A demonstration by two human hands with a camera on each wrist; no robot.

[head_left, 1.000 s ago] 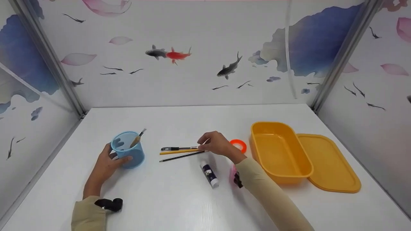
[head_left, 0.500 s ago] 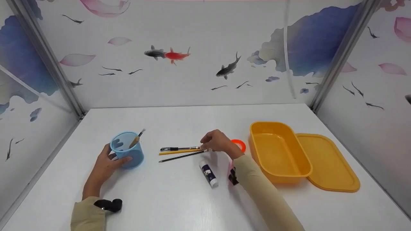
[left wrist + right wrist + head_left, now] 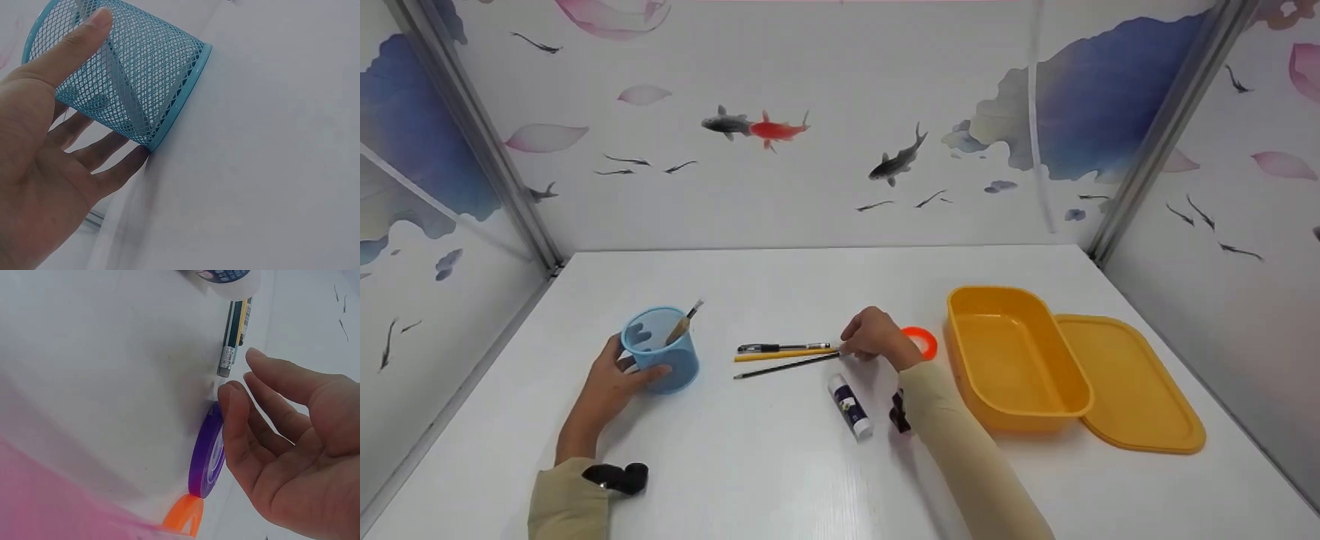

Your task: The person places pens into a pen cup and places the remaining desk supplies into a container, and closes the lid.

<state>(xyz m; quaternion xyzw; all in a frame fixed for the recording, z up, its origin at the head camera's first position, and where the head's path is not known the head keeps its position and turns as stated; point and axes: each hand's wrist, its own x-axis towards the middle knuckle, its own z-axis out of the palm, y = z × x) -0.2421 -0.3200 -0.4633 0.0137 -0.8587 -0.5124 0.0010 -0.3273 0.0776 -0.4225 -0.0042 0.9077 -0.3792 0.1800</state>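
My left hand (image 3: pixel 611 382) grips the side of a blue mesh pen holder (image 3: pixel 679 367), thumb on the near side and fingers around the back. A brush (image 3: pixel 681 328) with tan bristles leans inside, and its far end rises above the rim. My right hand (image 3: pixel 876 335) is just beyond the right-hand ends of a black-capped pen (image 3: pixel 780 347), a yellow pencil (image 3: pixel 781 357) and a dark pencil (image 3: pixel 784 367) lying together. In the right wrist view, thumb and fingertips are parted beside the dark pencil's eraser end (image 3: pixel 224 371), with nothing held between them.
A glue stick (image 3: pixel 850 406) lies in front of the pencils. A purple tape roll (image 3: pixel 205 453), an orange ring (image 3: pixel 931 342) and something pink (image 3: pixel 56 495) are near my right hand. On the right stand a yellow box (image 3: pixel 1012 416) and its lid (image 3: pixel 1140 382).
My right hand has drawn back slightly to the right, off the pen and pencil ends, uncovering them. My left hand keeps its hold on the pen holder.
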